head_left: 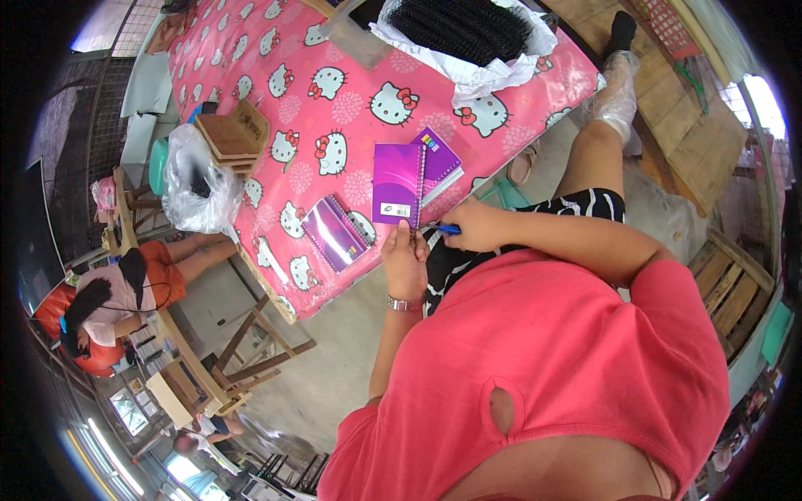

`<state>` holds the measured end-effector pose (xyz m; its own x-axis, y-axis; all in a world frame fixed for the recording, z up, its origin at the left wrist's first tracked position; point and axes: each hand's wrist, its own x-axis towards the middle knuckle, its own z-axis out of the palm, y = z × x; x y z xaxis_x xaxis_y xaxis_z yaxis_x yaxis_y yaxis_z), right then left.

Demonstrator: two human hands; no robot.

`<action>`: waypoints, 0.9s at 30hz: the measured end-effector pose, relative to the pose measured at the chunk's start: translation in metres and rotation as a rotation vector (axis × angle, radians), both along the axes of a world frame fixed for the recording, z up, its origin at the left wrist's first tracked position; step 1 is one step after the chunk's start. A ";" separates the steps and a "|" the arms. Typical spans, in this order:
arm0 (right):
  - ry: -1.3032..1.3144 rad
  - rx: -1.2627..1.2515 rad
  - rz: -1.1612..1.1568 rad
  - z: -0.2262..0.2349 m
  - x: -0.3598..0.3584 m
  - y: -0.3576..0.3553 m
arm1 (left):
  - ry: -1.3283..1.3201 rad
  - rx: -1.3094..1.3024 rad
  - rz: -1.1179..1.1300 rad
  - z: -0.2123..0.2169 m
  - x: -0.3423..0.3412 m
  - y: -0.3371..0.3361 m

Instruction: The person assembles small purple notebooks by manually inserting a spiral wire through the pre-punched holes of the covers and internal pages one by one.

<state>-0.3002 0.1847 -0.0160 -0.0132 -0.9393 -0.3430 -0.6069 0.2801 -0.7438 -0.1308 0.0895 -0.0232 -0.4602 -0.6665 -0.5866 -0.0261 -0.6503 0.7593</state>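
A purple spiral notebook (396, 179) with a white barcode label lies over the near edge of the table, its wire spiral along the right side. My left hand (404, 259) pinches its near edge beside the spiral's end. Closed in my right hand (474, 225) is a small blue-handled tool (449, 229), its dark tip pointing at that lower corner of the spiral; whether it is pliers or scissors I cannot make out. Partly under the notebook rests a stack of purple notebooks (440, 160). Another group of purple spiral notebooks (335, 234) sits to the left.
Pink cartoon-cat plastic covers the table (351, 108). At its left are a wooden box (234, 138) and a clear plastic bag (196, 188). Black curly hair (459, 29) lies in white paper at the far side. A person (125, 292) sits at a wooden bench on the left.
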 end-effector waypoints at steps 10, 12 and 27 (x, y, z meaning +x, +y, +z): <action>-0.157 -0.177 -0.098 0.025 -0.039 0.014 | -0.009 -0.051 0.046 0.012 0.028 -0.009; -0.038 -0.265 -0.192 0.037 -0.066 0.011 | -0.029 -0.185 0.072 0.023 0.045 -0.018; 0.561 -0.553 -0.282 0.010 -0.094 -0.016 | -0.197 -0.499 0.274 0.056 0.106 -0.077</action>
<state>-0.3937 0.1684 -0.0055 -0.3043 -0.9063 0.2934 -0.8898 0.1604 -0.4272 -0.0252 0.0121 0.0330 -0.1470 -0.9622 -0.2291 -0.0792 -0.2194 0.9724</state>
